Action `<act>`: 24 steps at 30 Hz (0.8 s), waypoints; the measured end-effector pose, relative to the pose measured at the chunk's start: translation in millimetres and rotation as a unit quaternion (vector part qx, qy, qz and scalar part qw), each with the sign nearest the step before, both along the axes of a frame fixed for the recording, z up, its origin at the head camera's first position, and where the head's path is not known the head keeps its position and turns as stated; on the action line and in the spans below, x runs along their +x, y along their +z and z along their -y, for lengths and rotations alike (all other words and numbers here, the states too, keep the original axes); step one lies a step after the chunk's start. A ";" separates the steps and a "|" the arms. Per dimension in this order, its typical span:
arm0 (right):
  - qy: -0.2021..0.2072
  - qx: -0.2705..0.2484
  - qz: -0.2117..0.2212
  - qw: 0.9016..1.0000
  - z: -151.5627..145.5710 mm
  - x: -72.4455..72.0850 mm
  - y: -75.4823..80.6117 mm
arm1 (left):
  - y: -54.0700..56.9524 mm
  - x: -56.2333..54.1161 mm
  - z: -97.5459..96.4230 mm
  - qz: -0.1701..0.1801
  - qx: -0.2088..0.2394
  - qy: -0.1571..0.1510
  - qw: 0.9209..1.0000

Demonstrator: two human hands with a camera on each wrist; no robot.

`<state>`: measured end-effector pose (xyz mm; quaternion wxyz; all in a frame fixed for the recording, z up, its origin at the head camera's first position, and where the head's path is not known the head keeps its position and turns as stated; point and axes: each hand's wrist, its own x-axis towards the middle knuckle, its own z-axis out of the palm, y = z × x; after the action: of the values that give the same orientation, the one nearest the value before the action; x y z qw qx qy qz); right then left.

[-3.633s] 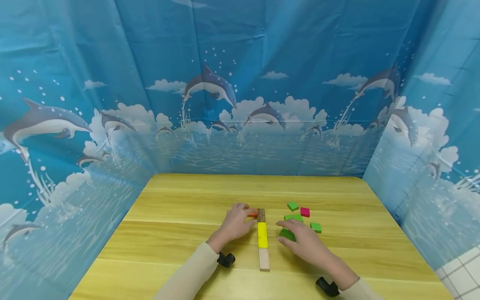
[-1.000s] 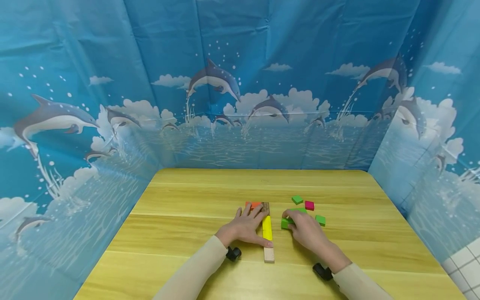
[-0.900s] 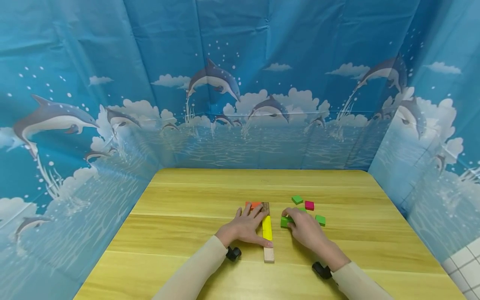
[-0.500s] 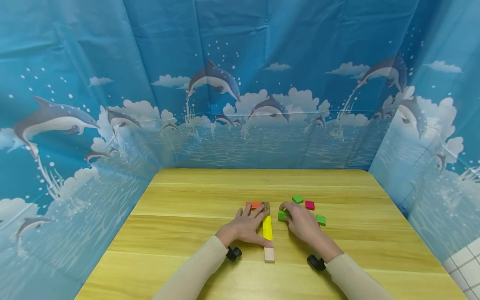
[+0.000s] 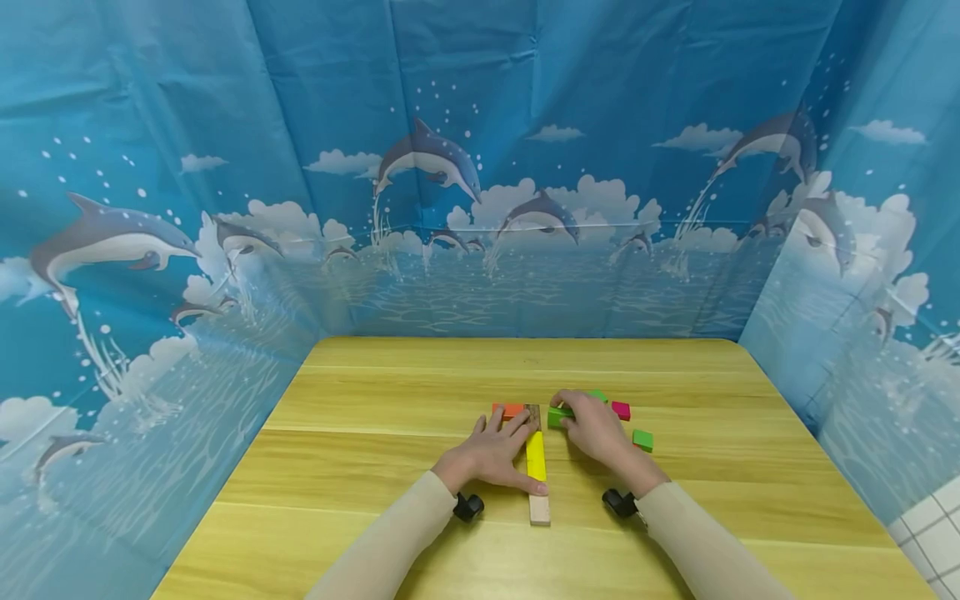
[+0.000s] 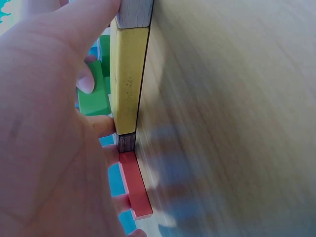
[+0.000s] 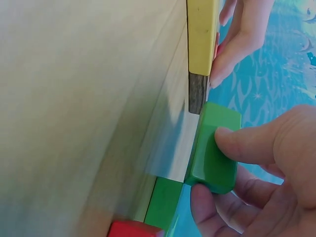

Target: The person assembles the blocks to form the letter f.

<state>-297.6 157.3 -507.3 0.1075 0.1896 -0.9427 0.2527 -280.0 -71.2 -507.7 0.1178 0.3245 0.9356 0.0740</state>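
Down the middle of the table runs a row of blocks: a dark brown wood-grain block (image 5: 533, 411), a yellow block (image 5: 536, 458) and a pale wood block (image 5: 539, 511). An orange-red block (image 5: 513, 410) joins the brown end at its left, making a corner. My left hand (image 5: 487, 454) lies spread over this row, thumb at the joint between yellow and pale wood, fingertips on the brown and orange-red blocks. My right hand (image 5: 597, 429) pinches a green block (image 7: 215, 145) between thumb and fingers. Its left end is close beside the brown block.
Right of the row lie a crimson block (image 5: 621, 410) and a green block (image 5: 642, 440) with a bit of red showing at its edge. Another green block (image 5: 597, 395) is partly covered by the right hand. A dolphin-print curtain (image 5: 480, 283) stands behind the table (image 5: 390, 375).
The left hand has spread from the orange-red block across the row, then stayed still. The right hand has gripped a green block and slid it away from the body and left, toward the brown block.
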 end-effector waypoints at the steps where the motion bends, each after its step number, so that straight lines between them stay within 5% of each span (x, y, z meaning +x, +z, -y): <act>1: 0.002 0.002 -0.002 1.000 0.2 -2.1 0.1 | 0.3 0.0 0.0 0.000 0.000 0.000 1.000; 24: 0.038 -0.016 0.110 0.993 -0.5 -36.8 1.8 | -0.2 -1.2 0.1 -0.004 -0.007 -0.001 1.000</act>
<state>-334.5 157.8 -505.5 -0.0041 0.1947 -0.9368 0.2907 -281.3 -71.3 -507.9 0.1163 0.3252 0.9362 0.0658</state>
